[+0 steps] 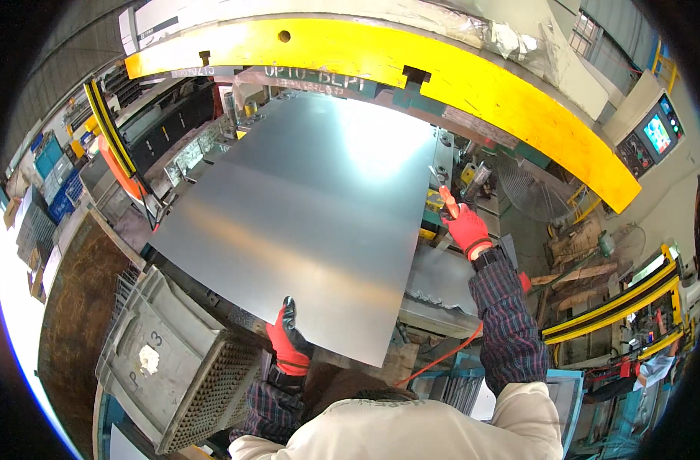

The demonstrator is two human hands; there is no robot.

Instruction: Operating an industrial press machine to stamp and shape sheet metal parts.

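A large, smooth grey metal sheet (288, 207) lies in front of me, its far end under a yellow machine beam. My left hand (290, 345), in a red glove with black coating, is at the sheet's near edge. Its black thumb shows on top, and the other fingers are mostly hidden. My right hand (468, 228), also red-gloved, is raised beside the sheet's right edge. Its fingers are closed, with a slim orange-red shape (447, 201) pointing away from me; what it is, I cannot make out.
The yellow beam (472, 77) arches across the far side. At left stand a yellow-black guard post (111, 126) and a grey plastic crate (166, 360). A control panel (652, 138) with a lit screen hangs at right, above another yellow-black guard (610, 303). A red hose (442, 354) runs near my right arm.
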